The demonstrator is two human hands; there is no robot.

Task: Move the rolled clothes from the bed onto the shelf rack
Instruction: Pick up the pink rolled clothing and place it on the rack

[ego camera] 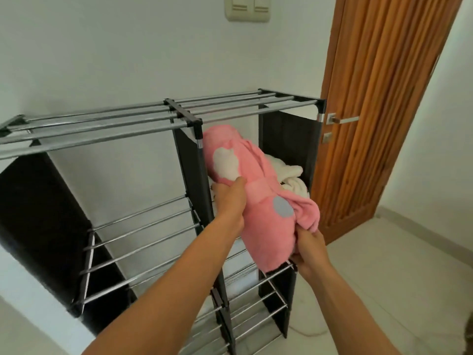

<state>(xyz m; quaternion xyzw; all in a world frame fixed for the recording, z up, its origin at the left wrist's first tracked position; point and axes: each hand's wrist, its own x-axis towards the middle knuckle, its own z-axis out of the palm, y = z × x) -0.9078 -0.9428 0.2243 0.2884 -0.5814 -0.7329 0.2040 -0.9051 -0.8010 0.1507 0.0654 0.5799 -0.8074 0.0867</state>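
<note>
A rolled pink fleece garment [258, 198] with white and grey patches is tilted in the opening of the upper right compartment of the shelf rack [163, 116]. Its far end reaches inside under the top bars. My left hand [230, 201] grips its left side near the white patch. At the near lower end my right hand [308, 248] holds it. A cream rolled cloth [289, 175] lies inside the same compartment behind the pink roll. The bed is out of view.
The rack has metal bars and black fabric side panels, and its left compartments hold nothing. A wooden door [384, 111] with a metal handle stands just right of the rack. A white cable [307, 333] lies on the tiled floor.
</note>
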